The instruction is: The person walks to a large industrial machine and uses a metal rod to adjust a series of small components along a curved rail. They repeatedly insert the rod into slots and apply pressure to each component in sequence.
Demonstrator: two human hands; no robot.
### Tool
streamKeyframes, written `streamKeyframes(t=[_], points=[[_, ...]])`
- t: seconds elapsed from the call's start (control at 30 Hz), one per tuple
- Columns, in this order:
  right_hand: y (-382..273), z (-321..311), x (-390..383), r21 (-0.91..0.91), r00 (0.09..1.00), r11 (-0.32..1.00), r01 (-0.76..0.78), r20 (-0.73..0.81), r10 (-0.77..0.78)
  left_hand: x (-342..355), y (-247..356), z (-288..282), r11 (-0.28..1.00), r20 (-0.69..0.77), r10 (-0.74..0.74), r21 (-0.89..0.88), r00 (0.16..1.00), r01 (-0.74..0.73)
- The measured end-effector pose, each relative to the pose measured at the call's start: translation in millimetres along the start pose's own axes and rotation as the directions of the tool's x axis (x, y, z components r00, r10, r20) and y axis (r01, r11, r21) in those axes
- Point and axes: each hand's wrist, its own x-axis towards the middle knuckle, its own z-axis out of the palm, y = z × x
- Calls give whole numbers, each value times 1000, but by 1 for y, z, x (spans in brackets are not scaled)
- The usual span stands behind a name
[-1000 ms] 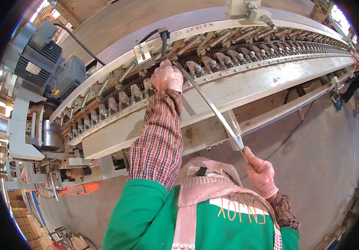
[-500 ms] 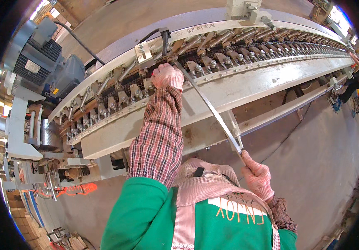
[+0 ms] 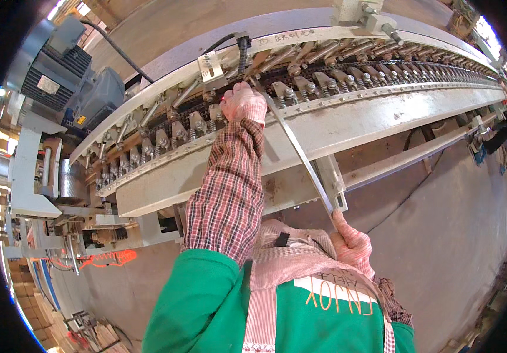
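Metal bar [image 3: 296, 147], one: long, flat, silvery; lay aslant across the front of the machine, upper end among the metal clips just beside the left hand, lower end at the right hand.

Left hand [image 3: 244, 105], one: in a pale pinkish glove, at the row of clips; fingers bent over toward the works, tips hidden, so whether they pinched anything could not be told.

Right hand [image 3: 352, 242], one: gloved likewise, in front of the machine; closed on the bar's lower end, thumb laid along it.

Machine, one: long, with a pale grey beam [image 3: 377, 120] in front and a row of metal clips [image 3: 197, 122] with springs running behind it.

Small pale block [image 3: 210, 67], one: on the back rail, near the left hand.

Motor [image 3: 59, 73], one: grey, ribbed, at the machine's left end.

Coiled hose [image 3: 112, 257], one: orange, below the motor end.

Clothing: checked sleeve [image 3: 225, 200] on the left forearm; green top [image 3: 191, 294]; pink apron strap [image 3: 260, 317].

Floor [image 3: 442, 223]: brownish grey.
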Motion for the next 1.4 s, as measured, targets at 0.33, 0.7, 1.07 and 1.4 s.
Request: streamKeyframes(t=[0.33,0.7,1.07,1.4], points=[[-27,-44,10,-67,991,995,-72,109,79,4,-6,-1,1000,-2,3,-5,1000,-3],[2,0,-9,12,986,989,-144,81,143,-6,8,-21,999,5,-40,-21,999,40],[-35,-44,9,43,982,988,-147,124,141,3,-8,13,999,-62,35,14,997,-34],[-41,-23,1,114,946,945,-306,153,287,2,-10,13,997,-178,74,29,981,-70]])
